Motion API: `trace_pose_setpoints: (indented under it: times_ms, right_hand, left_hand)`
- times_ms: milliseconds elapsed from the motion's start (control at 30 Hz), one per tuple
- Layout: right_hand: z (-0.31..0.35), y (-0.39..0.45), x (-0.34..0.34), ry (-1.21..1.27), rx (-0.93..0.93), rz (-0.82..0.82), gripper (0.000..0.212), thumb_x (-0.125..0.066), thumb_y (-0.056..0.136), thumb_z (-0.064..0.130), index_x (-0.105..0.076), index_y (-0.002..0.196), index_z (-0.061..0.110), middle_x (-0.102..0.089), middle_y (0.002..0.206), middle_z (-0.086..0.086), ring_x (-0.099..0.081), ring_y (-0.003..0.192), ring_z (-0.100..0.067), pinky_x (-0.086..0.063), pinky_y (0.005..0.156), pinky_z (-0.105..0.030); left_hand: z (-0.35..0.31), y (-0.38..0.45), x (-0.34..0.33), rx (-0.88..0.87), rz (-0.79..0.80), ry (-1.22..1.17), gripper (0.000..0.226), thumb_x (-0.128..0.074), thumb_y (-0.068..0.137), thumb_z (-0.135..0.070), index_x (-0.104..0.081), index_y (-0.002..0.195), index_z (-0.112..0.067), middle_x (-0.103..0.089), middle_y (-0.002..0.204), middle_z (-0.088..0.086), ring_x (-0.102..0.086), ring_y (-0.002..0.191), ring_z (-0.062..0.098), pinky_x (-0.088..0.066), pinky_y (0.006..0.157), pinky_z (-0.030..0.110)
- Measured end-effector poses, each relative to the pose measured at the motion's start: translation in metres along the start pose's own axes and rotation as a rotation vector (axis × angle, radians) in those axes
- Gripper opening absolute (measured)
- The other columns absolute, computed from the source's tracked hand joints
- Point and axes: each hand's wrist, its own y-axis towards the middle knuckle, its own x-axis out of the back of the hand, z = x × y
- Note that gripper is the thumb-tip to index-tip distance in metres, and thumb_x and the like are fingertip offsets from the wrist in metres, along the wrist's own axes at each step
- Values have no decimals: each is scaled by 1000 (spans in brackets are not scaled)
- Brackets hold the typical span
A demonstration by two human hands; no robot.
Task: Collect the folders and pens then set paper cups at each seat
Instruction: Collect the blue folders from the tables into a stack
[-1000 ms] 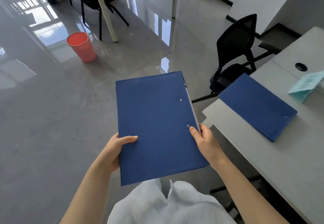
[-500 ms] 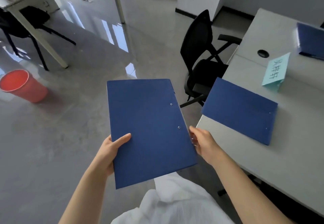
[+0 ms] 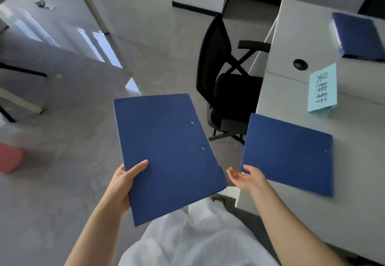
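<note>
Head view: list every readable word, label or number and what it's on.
"吴梓轩": handwritten in dark ink on the light green folded name card standing on the grey table.
The folder in the left hand, the folder on the table near the right hand and the far folder show no text, only plain blue covers.
Nothing else readable.

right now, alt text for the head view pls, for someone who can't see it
A person's left hand holds a blue folder while the open right hand reaches toward a second blue folder on a white desk. A green name card, a third folder and a black chair lie beyond.
</note>
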Motion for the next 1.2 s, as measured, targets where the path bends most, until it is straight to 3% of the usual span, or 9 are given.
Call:
trace_pose_setpoints:
  times_ms: [167, 300, 500, 600, 800, 867, 1033, 1133, 1200]
  right_hand:
    - [2, 14, -1, 439, 16, 27, 45, -47, 98, 22, -37, 139, 7, -43, 140, -19, -44, 129, -35, -42, 106, -43]
    - [-3, 19, -7, 611, 123, 22, 34, -52, 94, 23, -50, 126, 11, -56, 115, -15, -56, 97, -34, -51, 86, -41]
    - [4, 22, -9, 559, 329, -20, 46, -53, 95, 36, -48, 132, 9, -61, 102, -10, -64, 86, -25, -60, 62, -36]
    - [5, 19, -7, 485, 444, -29, 40, -40, 102, 23, -42, 136, 2, -60, 98, -16, -63, 86, -29, -59, 77, -36]
    - [-5, -12, -13, 450, 625, -48, 34, -36, 102, 13, -44, 133, 0, -63, 96, -19, -69, 82, -31, -61, 69, -38]
    - [-13, -23, -15, 473, 674, -9, 35, -40, 101, 15, -46, 135, 5, -66, 100, -17, -73, 76, -29, -60, 58, -33]
    - [-40, -54, -18, 554, 666, 189, 33, -44, 100, 16, -53, 131, 10, -73, 94, -11, -74, 72, -16, -58, 56, -24]
    - [-58, -71, -26, 553, 614, 347, 26, -42, 100, 14, -54, 122, 13, -74, 85, -11, -55, 47, -6, -48, 47, -14]
    - [-69, -82, -34, 472, 586, 445, 20, -39, 100, 14, -58, 108, 12, -72, 82, -9, -47, 43, -4, -43, 45, -12]
  left_hand:
    - [-24, 32, 0, 51, 35, 68, 28, -67, 87, -22, -64, 114, -14, -75, 105, 9, -73, 88, 32, -58, 71, 43]
    - [-59, 59, 5, 65, 101, 176, 24, -66, 89, -19, -65, 112, -13, -75, 104, 10, -74, 84, 30, -58, 71, 42]
    - [-107, 90, 16, 50, 143, 281, 30, -67, 87, -18, -64, 117, -12, -74, 105, 12, -72, 86, 31, -57, 72, 42]
    - [-119, 99, 13, 46, 181, 303, 26, -66, 88, -18, -65, 113, -13, -76, 101, 9, -73, 82, 29, -59, 68, 40]
    - [-121, 100, 10, 47, 219, 298, 22, -65, 89, -19, -65, 110, -13, -76, 101, 10, -73, 80, 28, -59, 65, 39]
    - [-122, 100, 9, 45, 235, 308, 22, -64, 90, -19, -64, 110, -13, -76, 97, 9, -73, 79, 28, -59, 64, 38]
    - [-129, 102, 8, 45, 273, 322, 26, -64, 89, -18, -64, 114, -11, -75, 103, 13, -71, 87, 33, -57, 73, 43]
    - [-135, 103, 9, 36, 296, 335, 24, -64, 89, -18, -64, 112, -12, -75, 103, 13, -71, 86, 32, -58, 72, 43]
    - [-139, 104, 11, 22, 306, 342, 21, -64, 89, -18, -64, 110, -13, -75, 100, 11, -73, 82, 30, -59, 68, 41]
